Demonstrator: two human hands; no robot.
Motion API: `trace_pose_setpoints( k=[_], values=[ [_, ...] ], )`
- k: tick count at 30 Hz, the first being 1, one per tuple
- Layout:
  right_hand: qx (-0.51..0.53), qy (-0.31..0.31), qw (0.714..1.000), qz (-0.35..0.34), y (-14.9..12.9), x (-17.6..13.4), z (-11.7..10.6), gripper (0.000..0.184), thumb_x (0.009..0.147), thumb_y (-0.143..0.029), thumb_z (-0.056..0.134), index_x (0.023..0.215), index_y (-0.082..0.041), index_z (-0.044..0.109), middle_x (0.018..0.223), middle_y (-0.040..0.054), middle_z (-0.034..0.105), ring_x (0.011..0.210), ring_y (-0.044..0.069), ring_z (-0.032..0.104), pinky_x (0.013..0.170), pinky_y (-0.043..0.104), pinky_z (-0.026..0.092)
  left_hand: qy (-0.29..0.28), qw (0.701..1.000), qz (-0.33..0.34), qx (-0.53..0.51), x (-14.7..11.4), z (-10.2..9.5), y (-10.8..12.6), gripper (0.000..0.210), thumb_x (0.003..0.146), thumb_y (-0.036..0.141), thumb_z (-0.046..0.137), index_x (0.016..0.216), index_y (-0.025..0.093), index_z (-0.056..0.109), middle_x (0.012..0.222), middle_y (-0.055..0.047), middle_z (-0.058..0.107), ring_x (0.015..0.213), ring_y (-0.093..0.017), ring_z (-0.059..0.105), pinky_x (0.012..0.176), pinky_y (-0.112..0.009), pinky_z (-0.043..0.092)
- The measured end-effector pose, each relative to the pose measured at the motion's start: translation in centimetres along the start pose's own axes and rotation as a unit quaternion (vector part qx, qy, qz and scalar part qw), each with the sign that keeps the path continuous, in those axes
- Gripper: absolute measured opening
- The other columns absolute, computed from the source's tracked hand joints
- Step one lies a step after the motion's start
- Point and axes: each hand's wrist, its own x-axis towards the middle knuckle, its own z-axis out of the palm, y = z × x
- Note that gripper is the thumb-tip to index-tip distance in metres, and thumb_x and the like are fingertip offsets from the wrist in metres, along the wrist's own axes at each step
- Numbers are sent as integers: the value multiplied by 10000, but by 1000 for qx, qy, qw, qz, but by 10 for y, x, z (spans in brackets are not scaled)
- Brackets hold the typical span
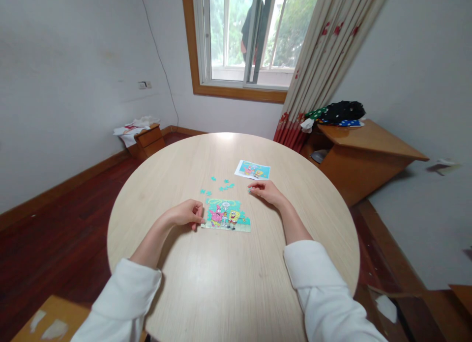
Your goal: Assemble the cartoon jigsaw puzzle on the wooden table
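Observation:
A partly assembled jigsaw puzzle (224,216) of cartoon figures on turquoise lies flat on the round table, its upper right edge stepped and uneven. My left hand (189,213) is at its left edge, fingers curled and thumb on the lower left corner. Just right of the puzzle and a little beyond it, my right hand (266,191) pinches a small turquoise puzzle piece (250,189), mostly covered by the fingertips. Several loose turquoise pieces (226,187) are scattered behind the puzzle. A printed reference picture (254,170) with the same figures lies beyond my right hand.
The round pale wood table (221,283) stands before a window (250,37) with a long curtain (328,47). A wooden cabinet (368,140) with clothes (341,113) on top is at right. A small wooden stand (150,139) sits at left. Someone is partly visible outside the window.

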Motion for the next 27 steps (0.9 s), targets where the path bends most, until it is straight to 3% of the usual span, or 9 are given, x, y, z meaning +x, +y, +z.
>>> trace_pose_setpoints(
  k=[10,27],
  values=[
    [-12,-2,1000,3,-2,0,0,349,562,-391,703,785,-123,683,660,19,606,619,124,501,610,283,405,18,999,-24,14,-1,5,3,271,628,216,666,562,179,406,401,52,520,430,-113,569,435,-195,376],
    [4,5,1000,7,-2,-1,1,319,557,-363,712,771,-127,682,651,14,617,613,122,519,620,285,430,30,996,-32,81,0,15,9,201,574,167,590,540,190,394,372,74,471,396,-120,544,393,-191,317]
  ],
)
